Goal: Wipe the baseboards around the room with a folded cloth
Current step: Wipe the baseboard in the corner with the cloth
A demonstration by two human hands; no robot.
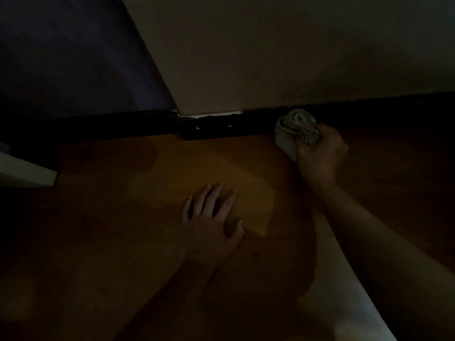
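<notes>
The scene is dim. A dark baseboard (pixel 216 125) runs along the foot of a pale wall, with chipped light spots near its joint. My right hand (pixel 320 153) grips a bunched pale grey cloth (pixel 293 130) and holds it against the baseboard at the right of centre. My left hand (pixel 211 217) lies flat on the brown wooden floor (pixel 147 193) with its fingers spread, well in front of the baseboard.
A dark bluish panel (pixel 73 57) meets the pale wall (pixel 270 45) at a corner on the left. A pale block edge (pixel 27 171) sticks in at the far left. A light strip of fabric (pixel 344 291) shows under my right forearm.
</notes>
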